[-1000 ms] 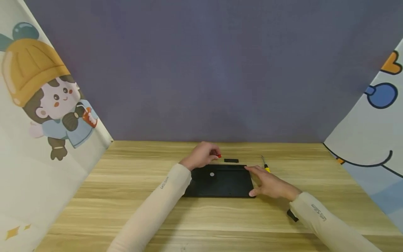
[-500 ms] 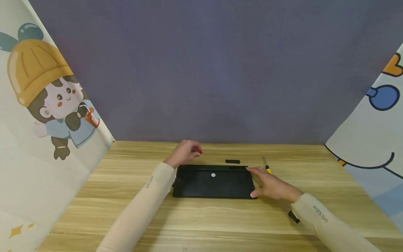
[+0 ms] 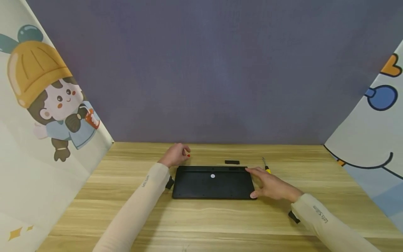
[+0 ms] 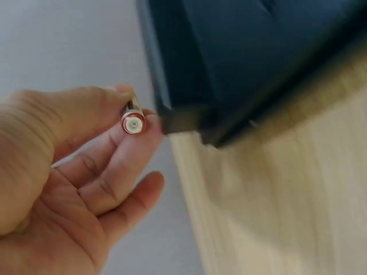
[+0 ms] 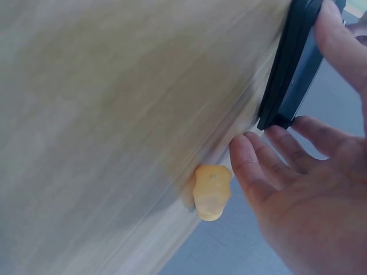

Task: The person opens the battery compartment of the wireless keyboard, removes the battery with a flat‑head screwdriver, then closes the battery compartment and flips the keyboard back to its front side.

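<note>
My left hand (image 3: 175, 154) pinches a small red battery (image 4: 133, 121) between thumb and fingers; its silver end faces the left wrist camera. This hand is just beyond the far left corner of a black keyboard (image 3: 204, 189), which lies with its underside up and bears a round white sticker (image 3: 212, 176). At the keyboard's right end my right hand (image 3: 272, 184) holds it, thumb at the near corner and fingers at the far corner. A small black cover strip (image 3: 232, 162) lies on the table behind the keyboard.
A screwdriver (image 3: 267, 169) with a yellow and black handle lies beyond the right hand, its shaft pointing away. The wooden table (image 3: 201, 224) ends at a grey-blue panel (image 3: 201, 87). Printed cartoon walls flank both sides.
My left hand has moved left along the keyboard's far side with the battery in it, uncovering the keyboard's left part. The right hand has stayed at the right end.
</note>
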Action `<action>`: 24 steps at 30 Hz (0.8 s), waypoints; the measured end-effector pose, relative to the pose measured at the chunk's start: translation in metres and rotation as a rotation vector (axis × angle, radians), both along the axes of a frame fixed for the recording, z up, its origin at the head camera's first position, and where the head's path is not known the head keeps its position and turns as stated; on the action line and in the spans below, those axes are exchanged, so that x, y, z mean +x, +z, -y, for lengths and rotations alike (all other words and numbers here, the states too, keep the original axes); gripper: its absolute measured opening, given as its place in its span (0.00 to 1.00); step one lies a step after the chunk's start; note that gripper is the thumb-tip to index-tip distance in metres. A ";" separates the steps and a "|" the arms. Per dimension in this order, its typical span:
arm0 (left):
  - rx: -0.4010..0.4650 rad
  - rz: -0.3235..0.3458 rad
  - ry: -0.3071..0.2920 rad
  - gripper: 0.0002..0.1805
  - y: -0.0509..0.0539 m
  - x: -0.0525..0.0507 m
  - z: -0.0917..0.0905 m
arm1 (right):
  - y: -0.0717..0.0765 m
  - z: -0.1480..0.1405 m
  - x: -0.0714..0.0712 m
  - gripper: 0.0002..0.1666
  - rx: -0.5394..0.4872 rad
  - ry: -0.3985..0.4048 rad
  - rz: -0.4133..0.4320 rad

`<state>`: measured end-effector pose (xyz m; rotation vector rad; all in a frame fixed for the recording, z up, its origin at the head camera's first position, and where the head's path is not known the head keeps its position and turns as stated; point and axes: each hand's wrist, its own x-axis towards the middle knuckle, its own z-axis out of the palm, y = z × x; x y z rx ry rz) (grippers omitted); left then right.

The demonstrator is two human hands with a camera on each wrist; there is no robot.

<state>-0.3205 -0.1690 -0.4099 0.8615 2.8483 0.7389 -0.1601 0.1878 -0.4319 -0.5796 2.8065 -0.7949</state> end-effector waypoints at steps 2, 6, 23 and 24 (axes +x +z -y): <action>-0.004 0.006 0.025 0.10 -0.003 -0.002 0.003 | 0.000 0.000 0.000 0.56 -0.002 0.001 0.005; 0.003 0.024 0.063 0.05 -0.007 -0.005 0.008 | -0.001 0.000 0.000 0.56 -0.005 -0.005 0.017; -0.100 0.049 0.179 0.02 -0.013 -0.015 0.005 | 0.002 0.002 0.003 0.56 -0.011 -0.034 0.039; -0.101 0.048 0.181 0.02 -0.013 -0.015 0.005 | 0.002 0.002 0.003 0.56 -0.011 -0.035 0.039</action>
